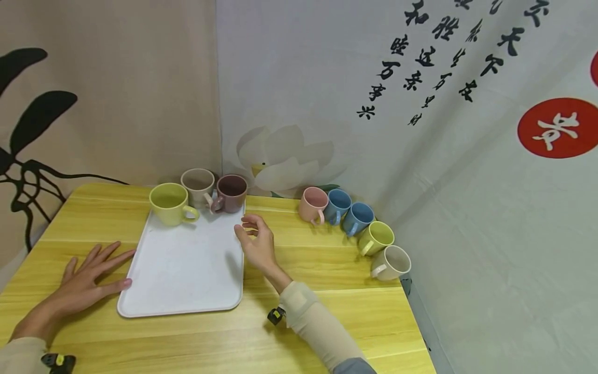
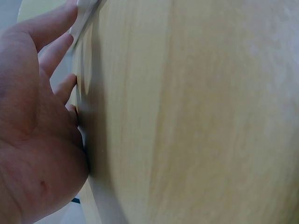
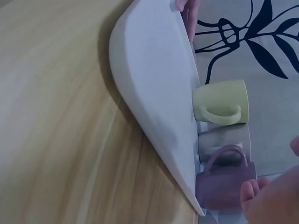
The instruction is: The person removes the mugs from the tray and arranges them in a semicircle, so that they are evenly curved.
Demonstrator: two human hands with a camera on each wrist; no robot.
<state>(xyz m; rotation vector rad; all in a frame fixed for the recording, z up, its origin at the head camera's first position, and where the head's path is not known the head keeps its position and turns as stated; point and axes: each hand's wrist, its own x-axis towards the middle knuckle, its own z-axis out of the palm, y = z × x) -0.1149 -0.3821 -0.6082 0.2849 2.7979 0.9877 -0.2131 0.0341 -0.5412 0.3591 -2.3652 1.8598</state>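
Note:
A white tray (image 1: 187, 270) lies on the wooden table, with three mugs grouped at its far end: a yellow-green mug (image 1: 169, 208), a grey-beige mug (image 1: 196, 183) and a purple mug (image 1: 232, 195). My left hand (image 1: 86, 283) is spread on the table at the tray's left side, thumb and index fingertips right at its rim. Over the tray's right edge, near the purple mug, is my right hand (image 1: 257, 244), fingers loosely bent and nothing between them. The right wrist view shows the purple mug (image 3: 222, 189) close by its fingertips.
Along the table's right rear edge stand a pink mug (image 1: 313, 205), two blue mugs (image 1: 337, 205), another yellow-green mug (image 1: 376, 238) and a cream mug (image 1: 392, 262). A cloth backdrop (image 1: 299, 93) with printed characters hangs behind the table (image 1: 299, 254).

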